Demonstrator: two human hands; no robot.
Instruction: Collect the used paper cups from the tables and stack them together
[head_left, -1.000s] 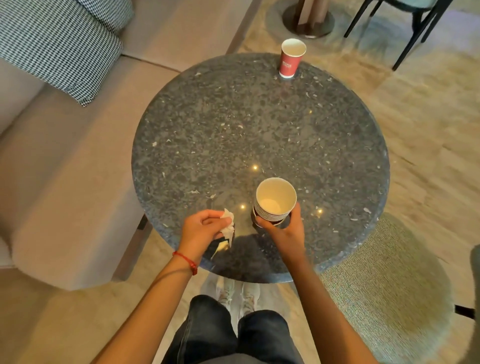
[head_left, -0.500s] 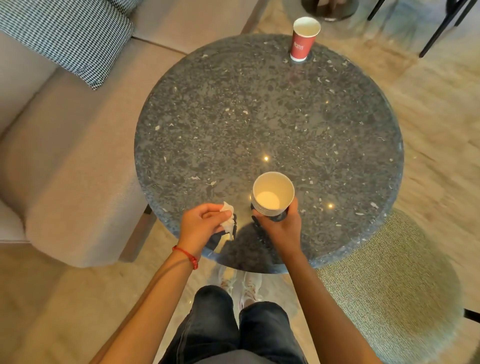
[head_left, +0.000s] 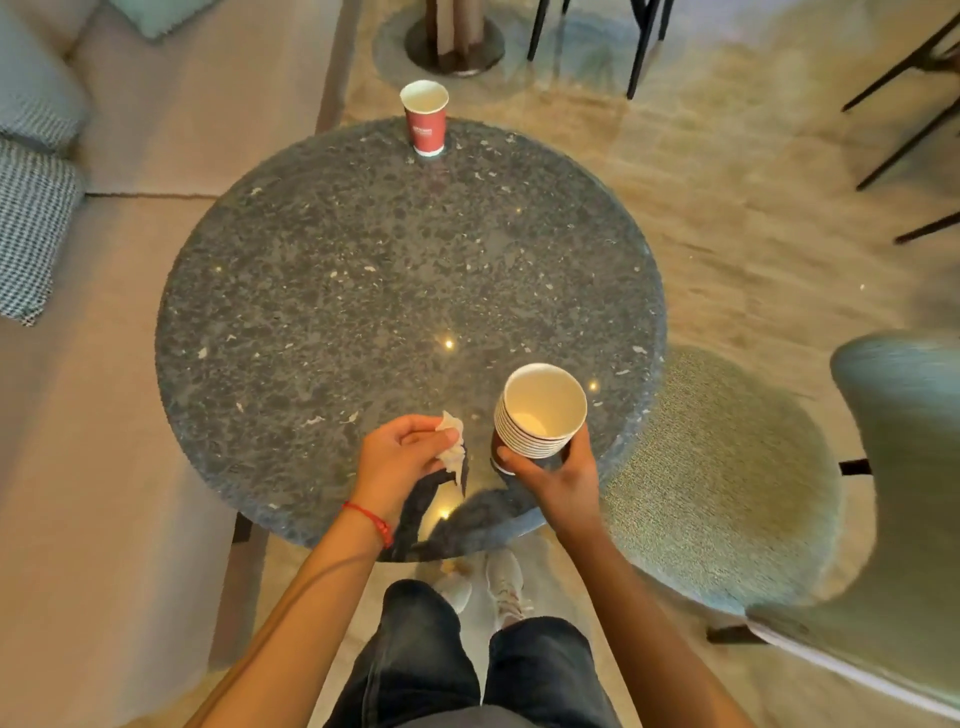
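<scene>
A stack of several nested paper cups (head_left: 540, 415) with white rims is over the near right part of the round dark stone table (head_left: 363, 291). My right hand (head_left: 558, 478) grips the stack from below and the side. My left hand (head_left: 400, 462) pinches a crumpled white tissue (head_left: 451, 439) just left of the stack, above the table's near edge. A single red paper cup (head_left: 425, 118) stands upright at the table's far edge, well beyond both hands.
A beige sofa (head_left: 130, 415) with houndstooth cushions (head_left: 31, 228) runs along the left. A green upholstered chair (head_left: 727, 483) stands right of the table. Black chair legs (head_left: 639, 47) and a round table base (head_left: 452, 41) are on the floor beyond.
The stack of cups has risen and tilted in my right hand, showing more rims. The view has shifted back, so the red cup and floor beyond show more.
</scene>
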